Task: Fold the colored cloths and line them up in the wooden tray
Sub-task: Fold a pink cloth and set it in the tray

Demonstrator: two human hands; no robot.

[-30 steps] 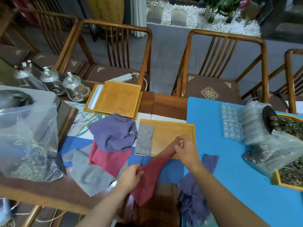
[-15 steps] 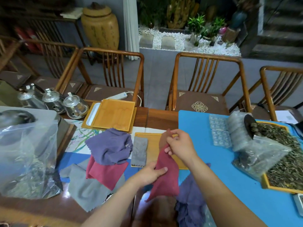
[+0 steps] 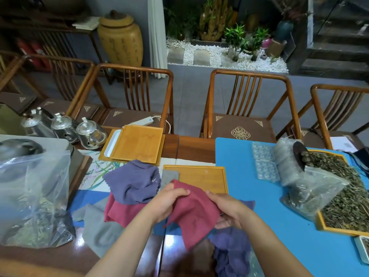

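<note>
A: Status on hands? We need both.

B: We see the left hand (image 3: 169,198) and right hand (image 3: 225,208) at lower centre of the frame, both gripping the red cloth (image 3: 194,214). Left fingers curl over its upper left edge; the right hand's fingers are tucked under its right side, thumb on top. Cloth is held up off the counter (image 3: 189,145), one corner hanging down.

A: Tray?

B: Wooden tray (image 3: 201,175) sits just above the hands, mid frame, at the left edge of the blue mat (image 3: 249,196). We see one folded grey cloth (image 3: 169,175) lying at its left end.

A: Other cloths?

B: Left of the hands: a crumpled purple cloth (image 3: 133,181) lying on a second red cloth (image 3: 121,210), and a grey cloth (image 3: 99,234) below those, flat. Another purple cloth (image 3: 231,250) lies bunched under the right forearm at the bottom of the frame.

A: Anything else nearby?

B: Stacked bamboo trays (image 3: 137,144) above the purple cloth, a clear plastic bag (image 3: 34,198) at far left.
</note>
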